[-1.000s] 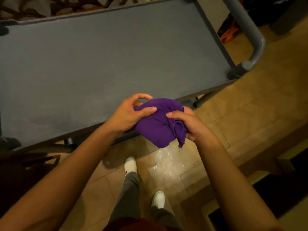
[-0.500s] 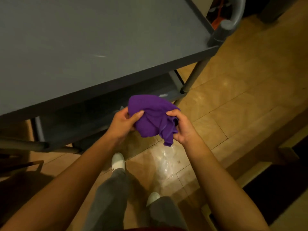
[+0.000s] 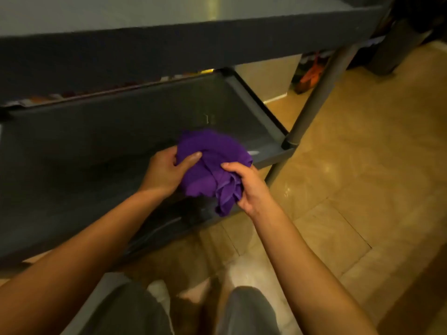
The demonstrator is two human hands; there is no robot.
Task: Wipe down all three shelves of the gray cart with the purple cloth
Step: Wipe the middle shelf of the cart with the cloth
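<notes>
A bunched purple cloth [image 3: 208,165] hangs between both hands, just above the front edge of the gray cart's middle shelf [image 3: 96,146]. My left hand [image 3: 167,172] grips its left side, thumb on top. My right hand [image 3: 249,187] pinches the gathered folds at its right side. The cart's top shelf [image 3: 169,42] spans the upper part of the view, seen from below its front edge. A lower shelf edge [image 3: 169,228] shows dimly beneath my left forearm.
The cart's right front post [image 3: 312,110] runs down to the tan tiled floor [image 3: 362,189]. Orange items [image 3: 312,76] lie behind the cart at the upper right. My knees in gray trousers [image 3: 244,310] are at the bottom.
My view has dropped from above the top shelf to the level of the middle shelf. Both hands kept hold of the cloth and moved it in over the middle shelf's front edge.
</notes>
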